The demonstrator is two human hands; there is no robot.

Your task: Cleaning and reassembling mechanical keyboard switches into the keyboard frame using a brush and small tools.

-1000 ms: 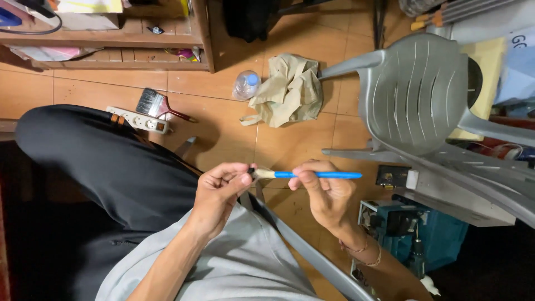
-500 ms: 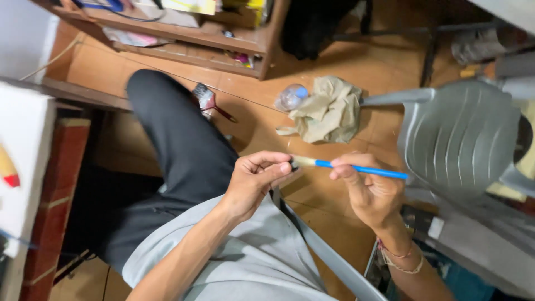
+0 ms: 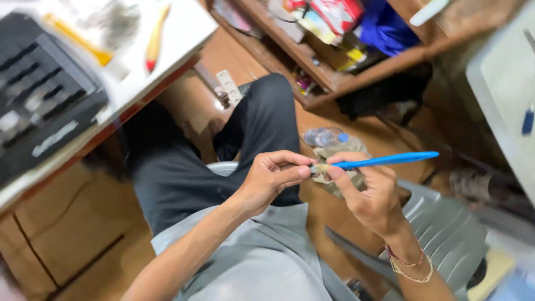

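At the centre of the frame the two hands have kept their hold while the view has swung around them — the shelf (image 3: pixel 312 61) that sat at the top edge now slants across the upper middle, and a white table (image 3: pixel 184 33) has come into the upper left. The left hand (image 3: pixel 273 178) pinches the bristle end of the paintbrush (image 3: pixel 384 161) between thumb and fingertips; the right hand (image 3: pixel 368 195) grips it just behind, fingers curled around the handle. The brush is slim and bright blue — its handle points toward the right edge, above the grey chair (image 3: pixel 446 234).
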